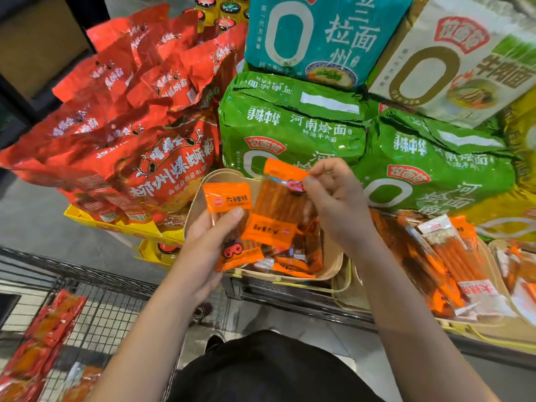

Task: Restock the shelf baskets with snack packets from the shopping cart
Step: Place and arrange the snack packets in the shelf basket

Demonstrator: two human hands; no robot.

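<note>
I count two orange snack packets in my hands. My left hand (207,242) grips one orange packet (232,227) upright, thumb curled across its front. My right hand (333,204) pinches the top edge of a second orange packet (278,210) between thumb and fingertips, holding it just above the beige basket (330,262), which already holds a pile of the same packets. To the right, a second basket (493,329) is heaped with more orange packets; I cannot count them. On the far side, I see two green noodle bags (290,123), one teal bag (319,36) and one cream bag (458,59). A stack of red bags (130,111) stands far left. Near left, the wire shopping cart (95,309) carries more red-orange packets (49,338).
</note>
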